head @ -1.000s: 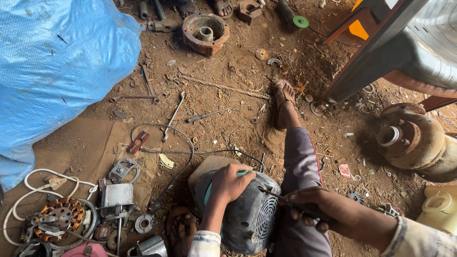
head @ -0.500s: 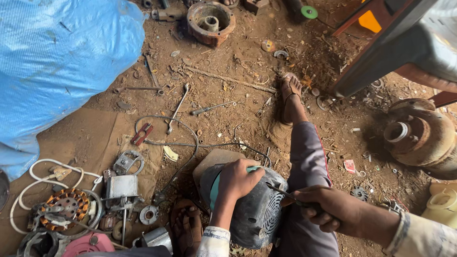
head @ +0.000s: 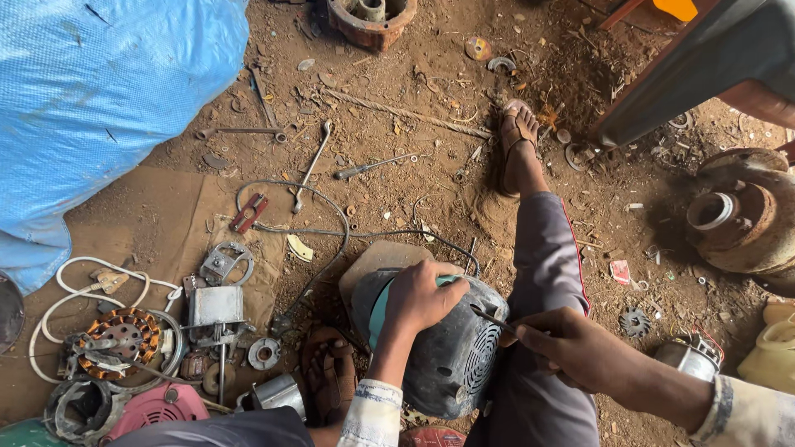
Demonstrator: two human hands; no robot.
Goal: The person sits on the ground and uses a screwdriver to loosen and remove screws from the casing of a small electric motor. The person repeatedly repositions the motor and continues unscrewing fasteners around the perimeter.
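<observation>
Lower centre of frame: left hand (head: 422, 296) spread flat on a dark grey ribbed metal motor housing (head: 447, 352); right hand (head: 563, 348) pinches a thin metal tool (head: 495, 319) against it.

The right hand (head: 571, 348) hides most of its thin tool (head: 490, 317); the rusty housing (head: 370, 18) is cut off.

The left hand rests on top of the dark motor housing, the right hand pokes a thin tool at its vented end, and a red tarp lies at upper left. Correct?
Not quite: the tarp is blue, not red, as the head view shows. The rest stands: the left hand rests on the motor housing, and the right hand holds a thin tool at its vented end.
</observation>
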